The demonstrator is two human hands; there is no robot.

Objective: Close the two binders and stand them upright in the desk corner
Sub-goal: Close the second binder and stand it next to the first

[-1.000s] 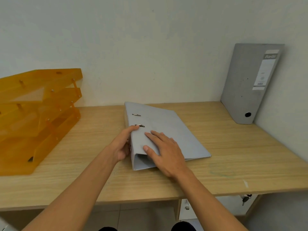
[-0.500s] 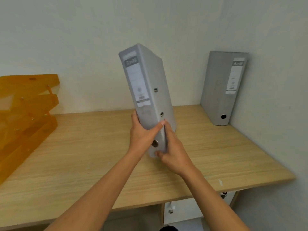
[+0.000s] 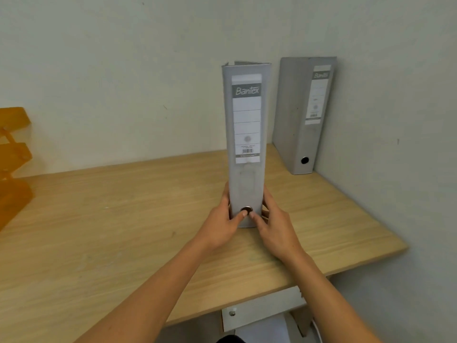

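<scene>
A grey binder (image 3: 246, 134) stands upright and closed on the wooden desk (image 3: 118, 219), its labelled spine facing me. My left hand (image 3: 223, 219) grips its lower left side and my right hand (image 3: 270, 222) its lower right side, both thumbs near the metal finger ring at the spine's base. A second grey binder (image 3: 299, 112) stands closed in the far right desk corner, leaning against the right wall, well apart from the held binder.
An orange stacked letter tray (image 3: 13, 154) sits at the far left edge of the desk. Walls close the desk at the back and right. A white drawer unit (image 3: 259, 313) shows under the desk's front edge.
The binder lay flat under my hands a second ago; it was lifted, turned spine toward me, and now stands upright on the desk.
</scene>
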